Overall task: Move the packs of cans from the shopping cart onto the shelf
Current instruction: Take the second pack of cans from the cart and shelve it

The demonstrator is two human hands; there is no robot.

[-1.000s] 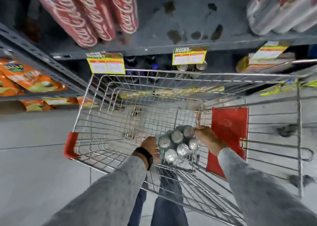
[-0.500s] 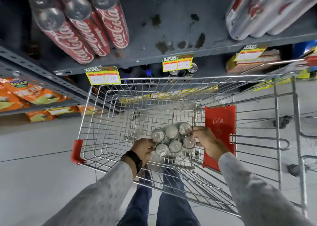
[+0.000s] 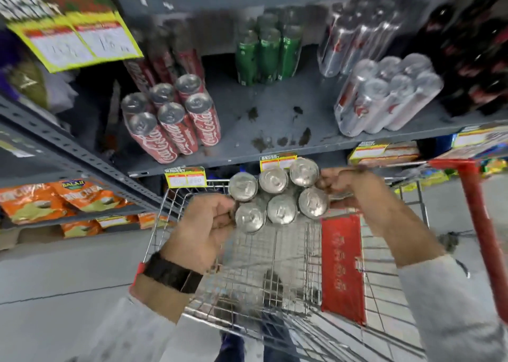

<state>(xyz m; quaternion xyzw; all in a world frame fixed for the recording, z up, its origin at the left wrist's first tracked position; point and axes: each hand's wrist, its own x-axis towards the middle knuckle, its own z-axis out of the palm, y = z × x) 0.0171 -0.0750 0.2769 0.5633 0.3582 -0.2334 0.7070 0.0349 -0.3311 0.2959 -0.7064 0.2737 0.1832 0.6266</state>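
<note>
A shrink-wrapped pack of cans [image 3: 277, 194] with silver tops hangs above the wire shopping cart [image 3: 264, 265], just below the front edge of the grey shelf [image 3: 264, 119]. My left hand [image 3: 203, 229] grips its left side and my right hand [image 3: 354, 194] grips its right side. The cart's basket beneath the pack looks bare. On the shelf stand a red cola pack [image 3: 170, 114] at the left, a green pack [image 3: 266, 53] at the back and two silver packs [image 3: 384, 95] at the right.
Bare shelf surface with dark stains lies between the red and silver packs. Dark bottles [image 3: 472, 53] stand at the far right. Orange snack bags [image 3: 55, 199] fill a lower shelf at left. The cart's red handle [image 3: 478, 224] is at right, and yellow price tags [image 3: 185, 177] hang on the shelf edge.
Both hands have lifted the pack of cans up out of the cart's bottom toward the shelf edge. My view has tilted upward, showing more of the shelf.
</note>
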